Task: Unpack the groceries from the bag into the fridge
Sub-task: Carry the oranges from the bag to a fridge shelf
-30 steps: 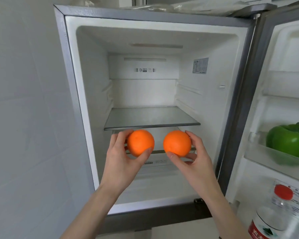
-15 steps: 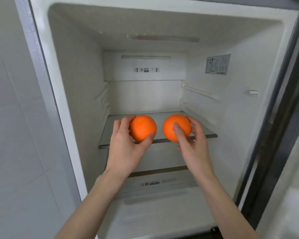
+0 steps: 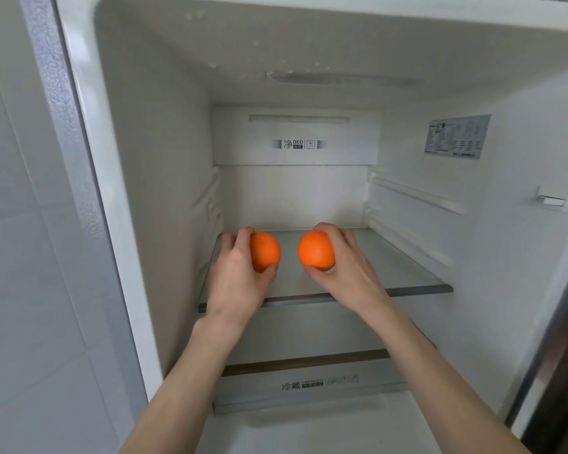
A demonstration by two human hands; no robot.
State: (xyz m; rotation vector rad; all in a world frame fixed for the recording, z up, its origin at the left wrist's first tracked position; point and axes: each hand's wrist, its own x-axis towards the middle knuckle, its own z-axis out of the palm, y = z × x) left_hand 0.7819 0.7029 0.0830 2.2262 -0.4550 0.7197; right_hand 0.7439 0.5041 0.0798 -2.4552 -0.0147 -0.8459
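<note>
Both my arms reach into the open fridge, over its glass shelf [image 3: 404, 273]. My left hand [image 3: 235, 276] grips one orange [image 3: 265, 251] from its left side, fingers curled over the top and thumb under it. My right hand [image 3: 348, 268] grips a second orange [image 3: 316, 250] from its right side, fingers wrapped over it. The two oranges are side by side, a small gap between them, low over the shelf's middle; I cannot tell whether they touch the glass. The grocery bag is out of view.
The fridge's white interior has a back panel [image 3: 295, 144] with printed text, ribbed side walls and a sticker [image 3: 456, 136] on the right wall. Below the shelf sits a drawer front [image 3: 312, 385]. A tiled wall [image 3: 23, 257] lies left; the dark door edge [image 3: 558, 355] stands right.
My view has closed in on the fridge interior. Both hands carried the oranges forward and up, from in front of the shelf edge to over the glass shelf.
</note>
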